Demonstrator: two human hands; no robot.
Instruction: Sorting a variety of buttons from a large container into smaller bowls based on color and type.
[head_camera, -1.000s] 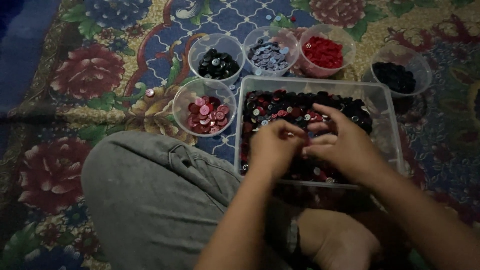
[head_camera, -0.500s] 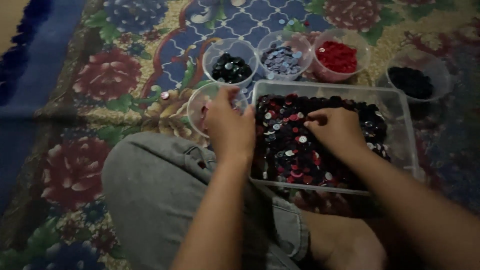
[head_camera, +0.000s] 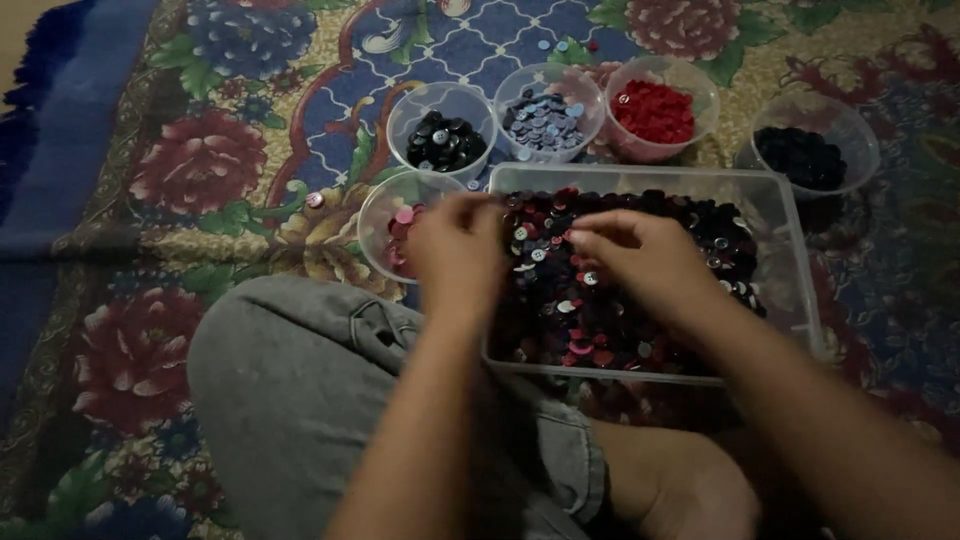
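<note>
Hands sorting buttons from a clear tub into small round cups on a flowered carpet.

Head view: since half a second ago the left hand (head_camera: 458, 250) has drawn back from the cup of pink buttons (head_camera: 400, 235) toward the tub's near-left corner; it is blurred, fingers curled, and whether it holds a button cannot be told. The right hand (head_camera: 640, 262) rests on the heap, forefinger and thumb stretched out and pinching at one piece, grip unclear. The rectangular tub (head_camera: 790, 290) of thin clear plastic holds small glossy discs, mostly dark, some red and pale. Beyond stand cups of black (head_camera: 445, 140), grey-blue (head_camera: 545, 122), red (head_camera: 655, 110) and dark navy buttons (head_camera: 800, 155). Grey trousers (head_camera: 300, 390) cover the folded knee.
</note>
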